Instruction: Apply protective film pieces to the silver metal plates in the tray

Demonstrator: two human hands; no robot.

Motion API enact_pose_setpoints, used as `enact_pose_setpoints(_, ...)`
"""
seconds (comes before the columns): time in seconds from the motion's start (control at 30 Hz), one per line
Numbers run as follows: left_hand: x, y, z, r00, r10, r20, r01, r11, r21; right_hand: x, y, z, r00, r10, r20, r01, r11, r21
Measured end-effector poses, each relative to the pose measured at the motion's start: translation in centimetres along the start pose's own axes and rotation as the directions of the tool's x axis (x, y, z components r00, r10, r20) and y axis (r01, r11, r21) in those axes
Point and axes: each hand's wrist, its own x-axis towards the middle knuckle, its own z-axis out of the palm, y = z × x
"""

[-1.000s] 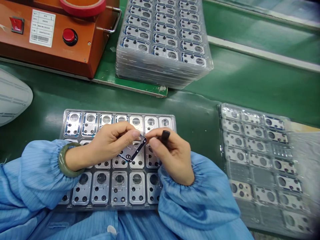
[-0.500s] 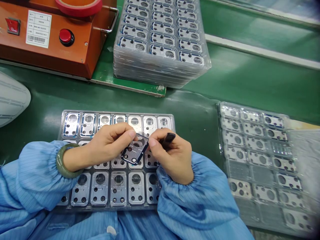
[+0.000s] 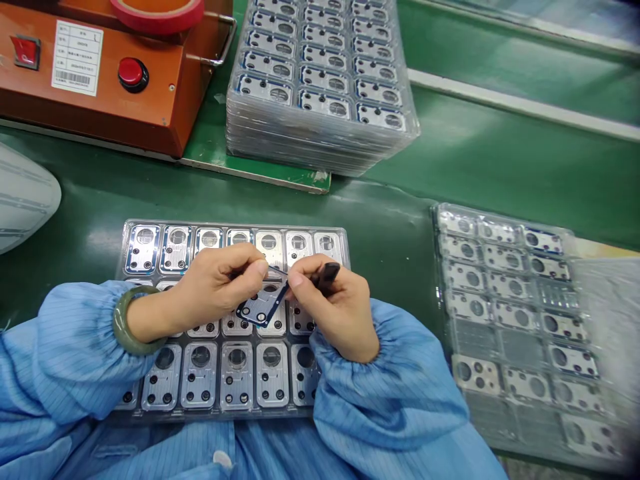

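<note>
A small rectangular plate (image 3: 261, 305) with a dark blue edge and round holes is tilted above the near tray. My left hand (image 3: 233, 280) pinches its upper left part; a green bangle is on that wrist. My right hand (image 3: 333, 300) has its fingertips closed at the plate's upper right corner and also holds a black-handled tool (image 3: 329, 275), whose tip is hidden. Beneath both hands lies a clear tray (image 3: 345, 241) with rows of similar metal plates, partly covered by my hands and sleeves.
An orange machine (image 3: 110, 113) with a red button stands at the back left. Beside it rises a tall stack of filled trays (image 3: 320, 137). Another tray (image 3: 523, 350), with some bare slots, lies at the right. A white curved object (image 3: 25, 197) is at the left edge.
The plate has tilted and shifted slightly left and down. My right hand has moved left with the black-handled tool. My left hand has barely moved.
</note>
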Motion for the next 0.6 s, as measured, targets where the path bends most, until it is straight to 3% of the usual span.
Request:
enact_pose_setpoints(0.23,0.10,-0.42,0.14,0.985,-0.077,-0.156,0.069,0.996,-0.053,0.09,-0.19,-0.10,0.986,0.036,0.163,-0.037,0.999,0.005)
enact_pose_setpoints(0.33,0.12,-0.30,0.06,0.988,-0.118,-0.100,0.106,0.987,-0.119,0.01,-0.19,0.04,0.992,0.045,0.119,-0.043,0.999,-0.020)
enact_pose_setpoints(0.47,0.07,-0.07,0.06,0.985,-0.169,0.036,0.171,0.927,-0.333,0.08,-0.02,0.00,0.998,0.045,0.052,-0.045,0.999,-0.006)
enact_pose_setpoints(0.6,0.05,-0.19,0.19,0.979,-0.199,0.034,0.196,0.903,-0.383,0.27,0.10,-0.23,0.996,0.028,0.084,-0.030,0.999,0.020)
